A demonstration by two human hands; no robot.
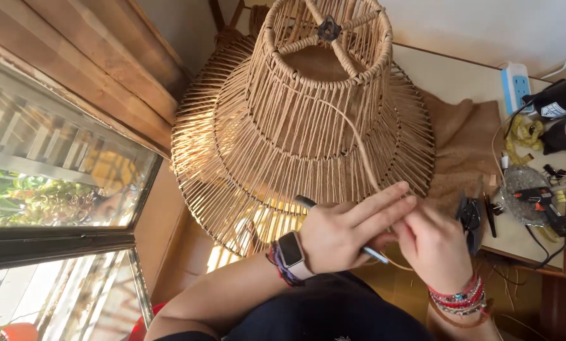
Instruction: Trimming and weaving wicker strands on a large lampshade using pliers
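A large tiered lampshade (308, 120) of wire wrapped in tan cord stands on the table in front of me. A loose strand of cord (359, 142) runs from the top tier down to my hands. My left hand (346, 230), with a watch and bracelets on the wrist, holds a thin grey tool (308, 203) across its palm, fingers stretched over the right hand. My right hand (431, 243), beaded bracelets on the wrist, pinches the cord at the shade's lower rim.
Burlap cloth (463, 145) lies under the shade. At the right are a glue gun (538, 199) on a glass dish, black pliers (469, 215), a power strip (516, 85), cables and dark bottles. A window (49, 170) and wooden frame are at the left.
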